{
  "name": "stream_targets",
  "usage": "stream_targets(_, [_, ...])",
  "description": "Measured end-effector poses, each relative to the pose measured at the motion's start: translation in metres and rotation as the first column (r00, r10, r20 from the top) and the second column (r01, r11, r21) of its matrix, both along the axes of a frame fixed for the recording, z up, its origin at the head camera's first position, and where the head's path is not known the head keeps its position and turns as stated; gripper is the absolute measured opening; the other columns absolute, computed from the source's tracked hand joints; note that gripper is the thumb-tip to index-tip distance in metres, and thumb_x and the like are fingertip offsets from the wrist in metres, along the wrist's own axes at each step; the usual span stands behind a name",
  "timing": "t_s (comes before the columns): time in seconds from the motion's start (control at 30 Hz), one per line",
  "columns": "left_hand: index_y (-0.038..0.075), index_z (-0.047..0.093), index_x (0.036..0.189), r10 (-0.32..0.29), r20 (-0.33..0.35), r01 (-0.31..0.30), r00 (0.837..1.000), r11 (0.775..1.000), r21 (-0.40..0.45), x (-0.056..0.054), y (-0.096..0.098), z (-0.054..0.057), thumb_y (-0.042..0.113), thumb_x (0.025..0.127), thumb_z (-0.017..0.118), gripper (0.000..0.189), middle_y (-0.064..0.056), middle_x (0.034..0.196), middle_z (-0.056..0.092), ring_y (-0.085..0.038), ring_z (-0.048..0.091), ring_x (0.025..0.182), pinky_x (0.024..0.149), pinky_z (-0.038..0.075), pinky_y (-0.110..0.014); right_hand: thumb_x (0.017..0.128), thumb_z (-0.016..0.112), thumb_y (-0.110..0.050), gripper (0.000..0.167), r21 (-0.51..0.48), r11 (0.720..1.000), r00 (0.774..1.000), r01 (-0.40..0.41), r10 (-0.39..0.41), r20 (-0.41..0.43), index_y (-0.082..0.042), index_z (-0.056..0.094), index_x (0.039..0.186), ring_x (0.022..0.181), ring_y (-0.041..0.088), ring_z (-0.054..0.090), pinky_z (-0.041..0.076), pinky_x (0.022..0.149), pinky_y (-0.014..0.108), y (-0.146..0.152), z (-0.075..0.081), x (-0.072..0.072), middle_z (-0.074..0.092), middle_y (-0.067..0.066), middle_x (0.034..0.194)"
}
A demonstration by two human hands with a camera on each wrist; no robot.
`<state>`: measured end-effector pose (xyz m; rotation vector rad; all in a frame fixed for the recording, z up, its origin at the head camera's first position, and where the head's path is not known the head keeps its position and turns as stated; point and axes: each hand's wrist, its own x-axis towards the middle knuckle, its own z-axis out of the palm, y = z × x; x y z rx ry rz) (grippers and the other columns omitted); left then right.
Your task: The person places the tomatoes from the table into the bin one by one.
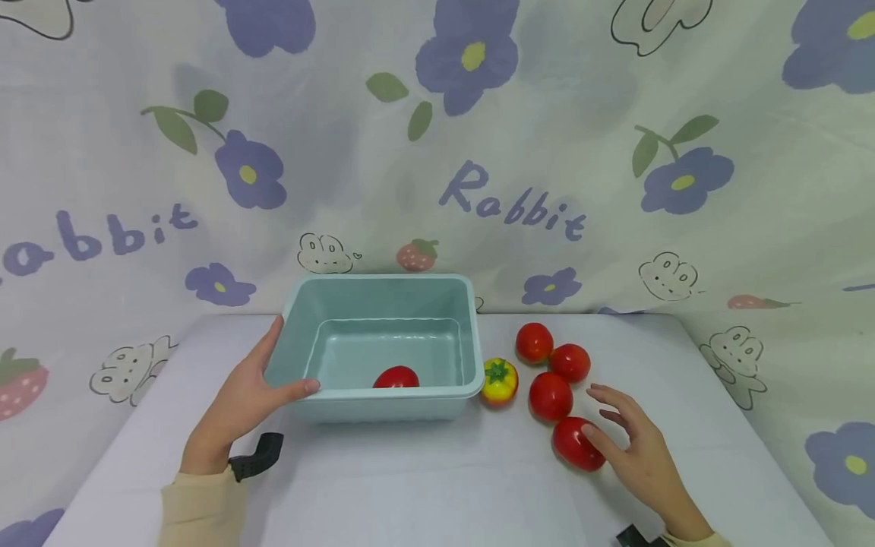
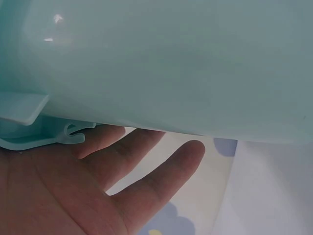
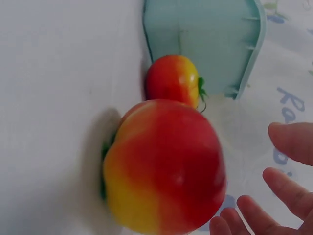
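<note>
A light teal plastic bin (image 1: 383, 408) stands in the middle of the table, a red tomato (image 1: 396, 377) inside it. My left hand (image 1: 249, 391) holds the bin's left front corner, thumb over the rim; in the left wrist view its fingers (image 2: 166, 166) extend along the outer wall. My right hand (image 1: 636, 448) hovers with spread, slightly bent fingers beside the nearest tomato (image 1: 574, 443), its thumb overlapping that tomato in the head view. In the right wrist view a gap separates the fingertips (image 3: 281, 137) from the large red-and-yellow tomato (image 3: 166, 166).
More red tomatoes (image 1: 550, 396) form a loose line to the bin's right. A yellow-topped tomato (image 1: 500, 382) with a green stem sits against the bin's right side. The white-covered table (image 1: 424, 494) ends at a printed cloth backdrop (image 1: 383, 167).
</note>
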<state>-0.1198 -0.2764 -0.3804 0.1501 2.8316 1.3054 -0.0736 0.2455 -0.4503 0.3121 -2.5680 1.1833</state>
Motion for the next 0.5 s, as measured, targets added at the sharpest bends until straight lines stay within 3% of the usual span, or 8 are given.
stream_targets(0.33, [0.017, -0.006, 0.162, 0.001, 0.0, -0.001, 1.0, 1.0, -0.005, 0.001, 0.0, 0.0, 0.041, 0.085, 0.08, 0.118, -0.015, 0.168, 0.003, -0.047, 0.008, 0.15, 0.109, 0.019, -0.075, 0.085, 0.083, -0.026, 0.066, 0.065, 0.998, 0.99, 0.022, -0.031, 0.134, -0.012, 0.053, 0.142, 0.12, -0.008, 0.043, 0.051, 0.091, 0.019, 0.01, -0.016, 0.006, 0.055, 0.003, 0.139])
stream_targets(0.5, [0.017, -0.005, 0.162, 0.006, -0.002, -0.006, 1.0, 1.0, -0.006, 0.002, -0.001, 0.0, 0.041, 0.085, 0.08, 0.118, -0.014, 0.168, 0.003, -0.047, 0.008, 0.15, 0.108, 0.02, -0.076, 0.08, 0.087, -0.026, 0.074, 0.036, 0.999, 0.976, -0.023, 0.014, 0.216, -0.011, 0.05, 0.143, 0.126, 0.018, 0.05, 0.055, 0.091, 0.027, 0.013, -0.02, 0.004, 0.053, 0.005, 0.141])
